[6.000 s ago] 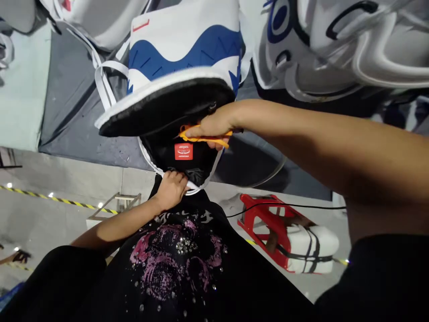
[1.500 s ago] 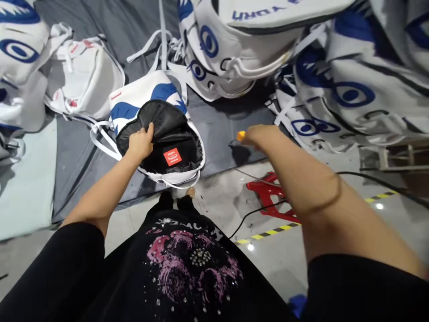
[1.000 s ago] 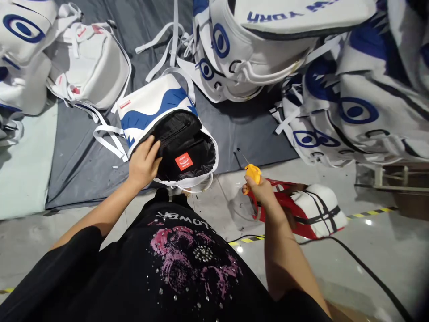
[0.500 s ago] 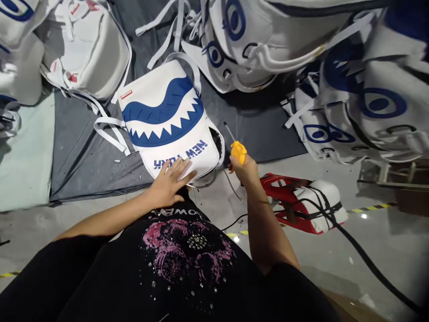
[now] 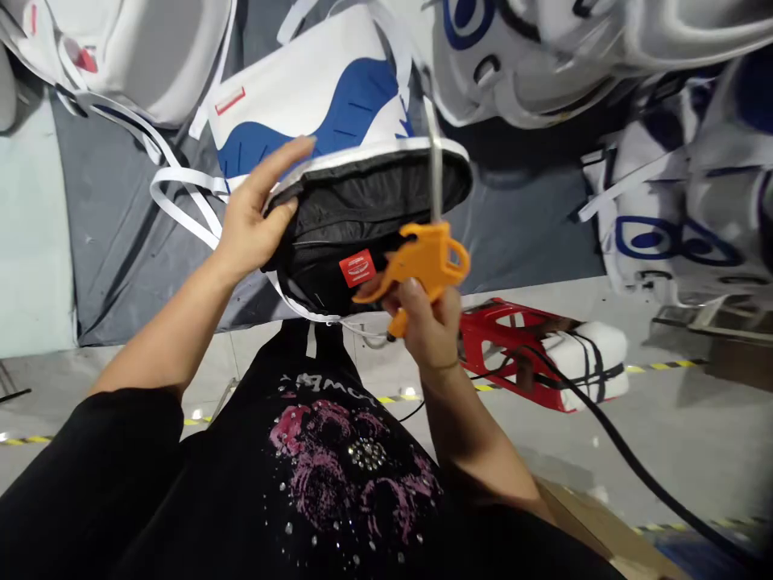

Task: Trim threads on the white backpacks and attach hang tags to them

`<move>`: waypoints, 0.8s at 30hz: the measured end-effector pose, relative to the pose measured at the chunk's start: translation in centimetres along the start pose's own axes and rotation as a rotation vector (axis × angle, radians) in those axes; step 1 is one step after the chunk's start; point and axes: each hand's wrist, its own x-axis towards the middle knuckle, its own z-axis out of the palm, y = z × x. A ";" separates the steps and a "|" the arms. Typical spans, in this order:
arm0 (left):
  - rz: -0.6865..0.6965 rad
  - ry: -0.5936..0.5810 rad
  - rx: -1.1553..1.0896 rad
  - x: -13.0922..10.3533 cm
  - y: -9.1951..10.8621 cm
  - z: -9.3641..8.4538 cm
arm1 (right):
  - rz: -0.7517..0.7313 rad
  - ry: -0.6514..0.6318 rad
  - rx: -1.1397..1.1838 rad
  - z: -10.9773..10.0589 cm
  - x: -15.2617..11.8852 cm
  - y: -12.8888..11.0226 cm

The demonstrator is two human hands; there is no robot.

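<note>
Holding bag (image 5: 350,185), gray cloth (image 5: 519,229), tiled floor (image 5: 694,419)

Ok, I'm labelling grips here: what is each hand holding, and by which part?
The left hand holds the white-and-blue bag by the edge of its raised flap; the right hand holds the orange tool by its handle.

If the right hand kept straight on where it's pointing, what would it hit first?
Likely the open, black-lined mouth of the white-and-blue bag, ahead of the right hand and the orange, gun-shaped tool it grips. Depth is unclear.
</note>
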 end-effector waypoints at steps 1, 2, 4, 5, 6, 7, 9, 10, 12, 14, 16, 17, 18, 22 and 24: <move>-0.011 -0.033 -0.001 -0.6 0.3 0.1 | -0.041 -0.007 0.120 1.4 1.4 -0.6; -0.027 -0.065 -0.017 -1.2 0.6 0.1 | -0.074 -0.036 0.191 2.7 2.7 -1.1; -0.083 -0.095 -0.087 -2.0 0.7 0.0 | -0.128 -0.106 0.233 4.9 4.9 -1.8; -0.115 -0.095 -0.130 -2.1 0.6 -0.1 | -0.146 -0.142 0.218 5.7 5.7 -2.0; -0.146 -0.088 -0.173 -2.1 0.3 -0.3 | -0.162 -0.174 0.190 6.3 6.3 -2.0; -0.170 -0.077 -0.212 -2.0 0.1 -0.4 | -0.175 -0.205 0.157 6.8 6.8 -2.0; -0.185 -0.046 -0.286 -1.6 -0.3 -0.3 | -0.190 -0.246 0.089 7.2 7.6 -1.9; -0.178 -0.023 -0.324 -1.4 -0.3 -0.2 | -0.193 -0.253 0.053 7.3 7.9 -1.8; -0.151 0.029 -0.394 -1.0 -0.2 0.1 | -0.209 -0.255 -0.011 7.3 8.4 -1.9; -0.132 0.055 -0.438 -0.7 -0.2 0.3 | -0.250 -0.277 -0.041 6.8 8.4 -2.1; -0.114 0.052 -0.459 -0.5 -0.4 0.3 | -0.321 -0.318 -0.058 5.7 7.6 -1.9; -0.103 0.048 -0.467 -0.4 -0.6 0.2 | -0.354 -0.320 -0.079 4.9 6.9 -1.5; -0.092 0.044 -0.474 -0.4 -0.9 0.1 | -0.370 -0.301 -0.117 4.1 6.1 -0.9; -0.091 0.009 -0.497 -0.5 -1.7 -0.4 | -0.223 -0.375 -0.472 1.9 4.1 3.4; -0.116 -0.020 -0.507 -0.7 -1.6 -0.4 | -0.170 -0.627 -0.657 2.5 5.0 5.8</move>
